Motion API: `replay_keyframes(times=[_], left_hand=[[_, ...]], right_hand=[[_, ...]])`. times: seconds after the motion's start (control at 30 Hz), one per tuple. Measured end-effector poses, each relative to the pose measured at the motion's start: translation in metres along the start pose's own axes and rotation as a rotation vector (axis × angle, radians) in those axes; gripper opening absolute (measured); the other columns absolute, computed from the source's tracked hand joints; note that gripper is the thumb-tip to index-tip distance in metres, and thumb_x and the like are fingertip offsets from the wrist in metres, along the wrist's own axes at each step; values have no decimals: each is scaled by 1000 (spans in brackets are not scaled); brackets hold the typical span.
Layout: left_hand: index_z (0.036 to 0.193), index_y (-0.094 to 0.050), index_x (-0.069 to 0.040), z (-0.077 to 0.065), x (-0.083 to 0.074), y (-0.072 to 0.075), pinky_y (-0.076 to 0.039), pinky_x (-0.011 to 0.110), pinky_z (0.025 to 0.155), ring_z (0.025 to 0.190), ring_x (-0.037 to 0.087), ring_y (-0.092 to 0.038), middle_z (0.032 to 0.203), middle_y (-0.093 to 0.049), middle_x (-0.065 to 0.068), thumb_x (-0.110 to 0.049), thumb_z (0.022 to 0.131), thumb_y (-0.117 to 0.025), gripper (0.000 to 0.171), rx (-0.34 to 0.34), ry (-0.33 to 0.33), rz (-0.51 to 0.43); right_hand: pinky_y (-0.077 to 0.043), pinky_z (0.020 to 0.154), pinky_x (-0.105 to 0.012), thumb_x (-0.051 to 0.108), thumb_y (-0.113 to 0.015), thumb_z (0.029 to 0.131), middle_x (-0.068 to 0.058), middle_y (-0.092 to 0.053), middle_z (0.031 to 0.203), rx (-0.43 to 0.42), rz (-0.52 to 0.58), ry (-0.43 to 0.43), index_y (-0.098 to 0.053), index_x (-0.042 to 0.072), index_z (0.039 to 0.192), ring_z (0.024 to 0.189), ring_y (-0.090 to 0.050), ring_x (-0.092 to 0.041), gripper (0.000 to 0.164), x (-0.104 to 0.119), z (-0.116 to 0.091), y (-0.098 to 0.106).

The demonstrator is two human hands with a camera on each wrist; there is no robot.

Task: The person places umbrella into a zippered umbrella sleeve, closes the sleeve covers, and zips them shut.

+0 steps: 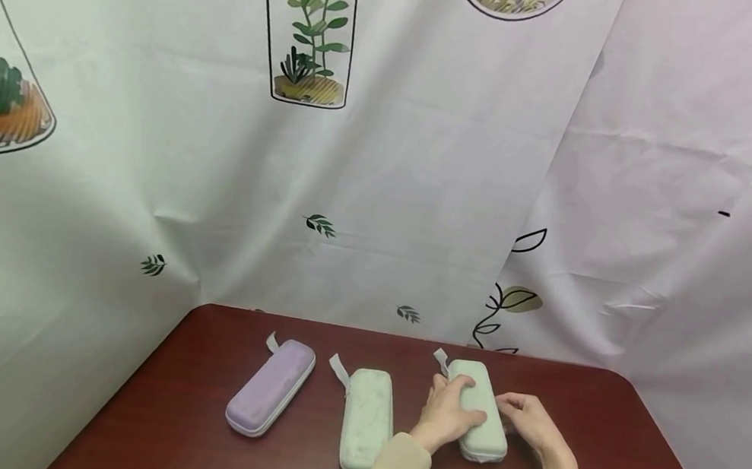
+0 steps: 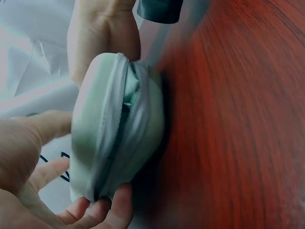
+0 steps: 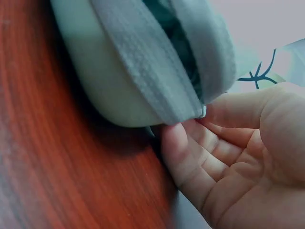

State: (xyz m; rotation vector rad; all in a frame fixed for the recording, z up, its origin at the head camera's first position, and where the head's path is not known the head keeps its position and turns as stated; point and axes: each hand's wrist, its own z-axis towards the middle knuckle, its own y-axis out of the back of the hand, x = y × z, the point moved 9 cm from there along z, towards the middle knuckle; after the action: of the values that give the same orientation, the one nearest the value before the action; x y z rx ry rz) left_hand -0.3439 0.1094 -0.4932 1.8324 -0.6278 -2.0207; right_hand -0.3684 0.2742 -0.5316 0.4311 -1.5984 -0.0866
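Observation:
A pale green zip case [image 1: 478,406] lies at the right of the table, its zip partly undone along the side. The left wrist view shows a dark gap between the grey zip tapes [image 2: 107,129] and something pale green inside. My left hand [image 1: 450,412] grips this case from its left, thumb on the lid and fingers around the far side. At its right edge, my right hand [image 1: 538,427] pinches the zip pull [image 3: 202,112] between thumb and forefinger; the fingertips cover most of the pull.
Left of my left forearm lies a second pale green case [image 1: 367,421] with a fabric loop. Further left is a purple case [image 1: 272,389], set at a slant. The dark red table [image 1: 180,397] ends at a printed cloth [image 1: 387,190] hanging behind it.

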Motion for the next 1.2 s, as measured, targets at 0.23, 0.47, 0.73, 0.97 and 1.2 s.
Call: replay_keyframes(times=[0.23,0.47,0.73,0.97,1.2], left_hand=[[119,-60,-26,1,3,-2,-44,40,69,91,23,-49,108,-43,5,-30,71,-82,54,11,31,18],[128,-50,-19,3,14,-1,-45,45,70,89,25,-52,110,-45,6,-37,68,-85,72,-13,82,12],[144,-38,-7,6,23,-1,-44,52,87,109,33,-54,128,-50,11,-47,68,-86,99,13,123,-36],[148,-34,-6,10,27,1,-40,56,95,121,37,-49,138,-48,16,-49,69,-85,103,39,138,-92],[147,-35,-7,10,30,-4,-40,54,96,123,36,-49,137,-50,14,-49,67,-86,104,54,146,-76]], right_hand=[[-54,68,-35,5,-59,96,-12,-69,98,-159,-198,133,-64,-5,114,80,-67,-22,21,29,-1,11],[-51,80,-42,-14,-65,80,-5,-68,106,-63,-726,731,-69,6,108,98,-64,-24,35,97,-7,-15],[-49,84,-50,-10,-61,81,-8,-64,118,215,-991,783,-66,11,119,107,-59,-28,44,101,-7,-31],[-44,89,-59,-9,-68,72,-16,-53,137,310,-1214,863,-57,21,137,121,-50,-38,72,94,-12,-46],[-43,95,-55,-8,-76,60,-10,-51,137,453,-1341,827,-57,25,134,123,-47,-36,83,99,-15,-58]])
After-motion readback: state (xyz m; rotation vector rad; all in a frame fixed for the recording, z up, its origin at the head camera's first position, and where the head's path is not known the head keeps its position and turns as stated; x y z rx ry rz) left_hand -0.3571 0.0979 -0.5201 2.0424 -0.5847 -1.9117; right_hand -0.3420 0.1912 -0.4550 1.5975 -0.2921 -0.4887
